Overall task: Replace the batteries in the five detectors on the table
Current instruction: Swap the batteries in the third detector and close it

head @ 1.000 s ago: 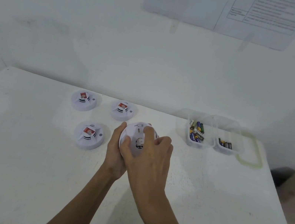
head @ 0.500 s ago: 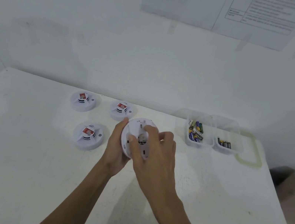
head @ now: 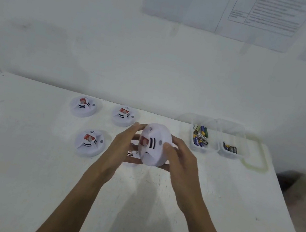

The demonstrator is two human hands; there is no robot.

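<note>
The left hand (head: 120,149) and right hand (head: 179,160) curl round the rim of a detector (head: 154,145), held above the table (head: 20,154) with its face to the viewer. Three other detectors (head: 83,106) (head: 124,115) (head: 89,142) lie at left. A fifth (head: 130,152) seems half hidden behind the left fingers. Batteries (head: 200,137) wait in tubs (head: 203,151) at right. Which detectors are already done cannot be told.
</note>
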